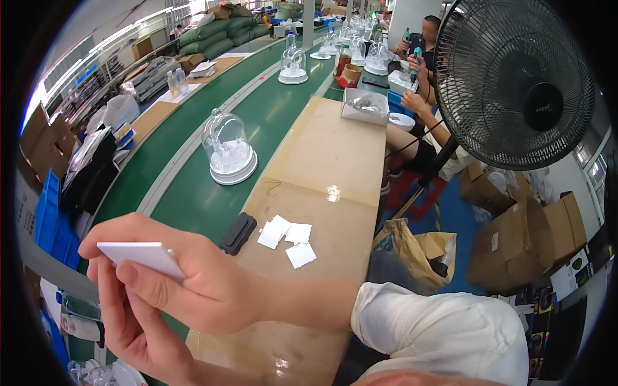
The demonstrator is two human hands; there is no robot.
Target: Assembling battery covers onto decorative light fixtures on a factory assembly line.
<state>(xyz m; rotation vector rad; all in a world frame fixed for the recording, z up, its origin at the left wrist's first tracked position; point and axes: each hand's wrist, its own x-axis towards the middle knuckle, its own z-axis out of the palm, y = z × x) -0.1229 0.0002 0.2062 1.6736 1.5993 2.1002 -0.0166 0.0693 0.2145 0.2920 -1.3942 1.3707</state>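
Head view showed both hands raised at the lower left of the frame, above the near edge of the worktop [335,161]. The right hand [212,283] had its grip closed on a thin white card [143,256], pinched flat between thumb and forefinger. The left hand [138,325] lay under it, fingers curled against the right palm; whether its grip also pressed the card could not be told. Only one end of the card was held, so it could probably slip or bend if the pinch loosened. Below it, near the middle of the frame, lay three loose white paper squares [288,239] and a black flat case [238,233]; a falling card might scatter the squares. The large fan [515,83] at the upper right could also blow them away.
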